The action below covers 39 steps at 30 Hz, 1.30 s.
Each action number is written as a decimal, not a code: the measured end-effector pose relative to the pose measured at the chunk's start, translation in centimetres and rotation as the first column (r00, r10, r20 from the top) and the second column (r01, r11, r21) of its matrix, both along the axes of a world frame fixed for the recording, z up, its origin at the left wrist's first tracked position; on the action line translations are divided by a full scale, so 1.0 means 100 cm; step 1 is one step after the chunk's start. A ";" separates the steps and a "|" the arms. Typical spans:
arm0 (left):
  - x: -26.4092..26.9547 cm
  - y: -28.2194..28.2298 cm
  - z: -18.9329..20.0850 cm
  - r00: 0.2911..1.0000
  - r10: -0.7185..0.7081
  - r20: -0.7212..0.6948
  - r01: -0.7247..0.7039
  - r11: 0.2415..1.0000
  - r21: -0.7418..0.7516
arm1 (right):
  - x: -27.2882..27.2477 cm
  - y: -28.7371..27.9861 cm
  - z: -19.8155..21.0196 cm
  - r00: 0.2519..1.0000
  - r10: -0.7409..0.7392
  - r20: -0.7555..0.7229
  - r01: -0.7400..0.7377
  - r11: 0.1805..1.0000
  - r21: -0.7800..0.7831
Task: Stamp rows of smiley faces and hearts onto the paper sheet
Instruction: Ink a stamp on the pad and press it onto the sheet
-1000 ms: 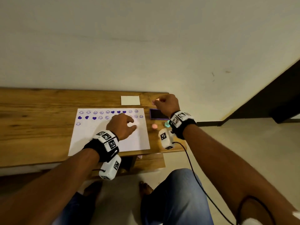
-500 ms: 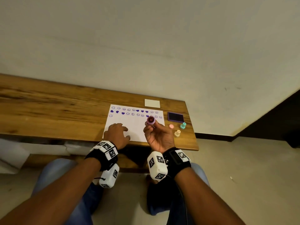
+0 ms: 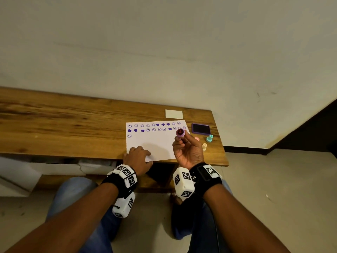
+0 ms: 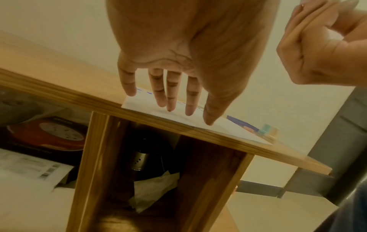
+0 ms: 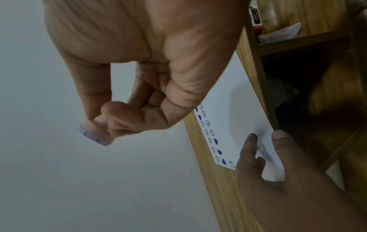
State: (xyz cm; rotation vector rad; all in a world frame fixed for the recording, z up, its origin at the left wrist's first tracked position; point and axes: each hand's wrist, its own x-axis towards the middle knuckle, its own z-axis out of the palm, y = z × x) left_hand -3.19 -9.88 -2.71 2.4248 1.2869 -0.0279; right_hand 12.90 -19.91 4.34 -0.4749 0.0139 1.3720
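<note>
**A:** Where was the sheet, and how much of it was stamped?

**B:** The paper sheet [image 3: 155, 143] lay flat on the wooden desk [image 3: 73, 128], near its right end, with its near edge at the desk's front edge. Two full rows of purple smiley faces and hearts ran along the far side, and a single smiley began a third row at the left.

**A:** What were the hands doing?

**B:** The left hand [image 3: 137, 158] rested on the sheet's near left corner, fingers straight and spread, fingertips pressing the paper down. The right hand [image 3: 188, 151] was raised above the sheet's right side, palm toward the person, thumb and fingertips pinching a small round pink stamp [image 3: 180, 132]. Its inked face was turned up toward the head camera; the design on it was too small to make out.

**A:** Anything else on the desk?

**B:** A purple ink pad [image 3: 201, 128] sat open just right of the sheet. Near it stood a teal stamp [image 3: 209, 138] and a cream stamp [image 3: 204, 147], both upright. A small blank white card [image 3: 174, 114] lay just beyond the sheet's far edge.
</note>
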 end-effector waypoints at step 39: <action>-0.034 0.118 -0.002 0.967 0.254 0.015 -0.248 0.955 -0.166 | -0.058 0.188 -0.055 -0.582 0.575 0.574 0.326 0.813 -0.483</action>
